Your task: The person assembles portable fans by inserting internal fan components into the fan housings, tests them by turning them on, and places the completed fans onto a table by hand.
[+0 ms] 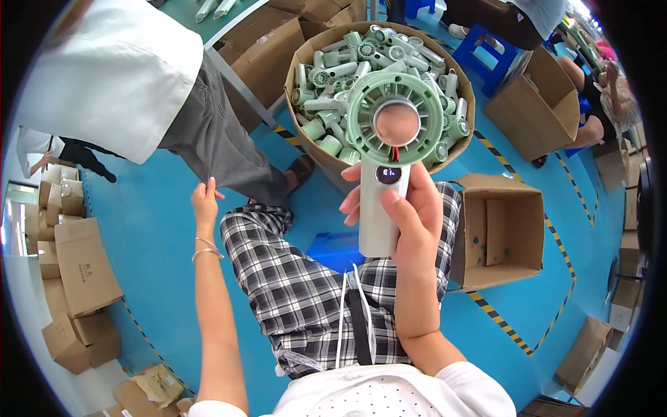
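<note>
Item in hand: one handheld fan (375,194), pale green ring-shaped head, white handle, small round lit display, shiny round hub, red wires just below it.
Location of fan: in the right hand, head end toward the top of view, overlapping the near side of the carton.
Right hand (417,208): fingers clamped around the handle, thumb across its front, fingertips showing at the far edge.
Left hand (206,200): thumb and forefinger close together at the edge of grey trousers (229,142); cannot tell whether cloth is pinched. Two thin bangles (207,251) at the wrist.
Bulk stock: large cardboard carton (326,169), filled with jumbled green-and-white fans (340,71).
Right side: open cardboard box (526,229) beside the knee, small blue bits inside.
Wearer's legs: black-and-white plaid trousers (278,260).
Neighbour: person in a white top (132,76), wearing the grey trousers.
Flooring: blue floor (153,229), black-and-yellow tape (500,323).
</note>
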Demonstrator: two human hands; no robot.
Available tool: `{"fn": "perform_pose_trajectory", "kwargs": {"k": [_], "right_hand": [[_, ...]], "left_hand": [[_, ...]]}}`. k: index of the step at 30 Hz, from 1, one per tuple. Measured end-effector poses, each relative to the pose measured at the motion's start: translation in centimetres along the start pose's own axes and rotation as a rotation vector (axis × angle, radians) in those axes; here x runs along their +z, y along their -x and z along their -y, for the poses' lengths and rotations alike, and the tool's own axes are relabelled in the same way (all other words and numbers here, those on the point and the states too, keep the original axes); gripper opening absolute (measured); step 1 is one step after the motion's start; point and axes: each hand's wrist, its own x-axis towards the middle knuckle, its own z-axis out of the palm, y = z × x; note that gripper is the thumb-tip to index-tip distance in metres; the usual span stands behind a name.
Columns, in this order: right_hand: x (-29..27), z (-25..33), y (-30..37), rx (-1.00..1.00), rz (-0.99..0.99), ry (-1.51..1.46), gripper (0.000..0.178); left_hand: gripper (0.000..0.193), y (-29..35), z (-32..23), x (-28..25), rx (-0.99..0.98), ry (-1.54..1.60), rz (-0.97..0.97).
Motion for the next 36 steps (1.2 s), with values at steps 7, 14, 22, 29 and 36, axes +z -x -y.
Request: {"fn": "perform_pose_trajectory", "kwargs": {"k": [7, 14, 22, 29, 36], "right_hand": [[-0.4, -0.6, -0.1, 0.003, 0.002, 0.011, 0.034], [-1.5, -0.3, -0.5, -0.143, -0.101, 0.110, 0.029], [-2.1, 0.2, -0.5, -0.148, -0.129, 0.111, 0.030], [-3.9, -0.6, -2.2, -0.246, -0.304, 0.260, 0.026], [-3.6, -2.4, -2.7, -0.166, -0.406, 0.214, 0.025]], "left_hand": [[0.039, -3.0, 2.9, 3.5, -0.034, -0.269, 0.012], [0.034, -2.1, 5.6, 6.6, -0.401, 0.626, -0.416], [0.036, 7.6, 13.1, -4.6, -0.212, 0.125, -0.141], [0.027, 11.0, -11.9, -0.4, -0.025, 0.347, 0.199], [0.084, 12.0, -30.3, 0.2, 0.537, 0.341, 1.054]]}}
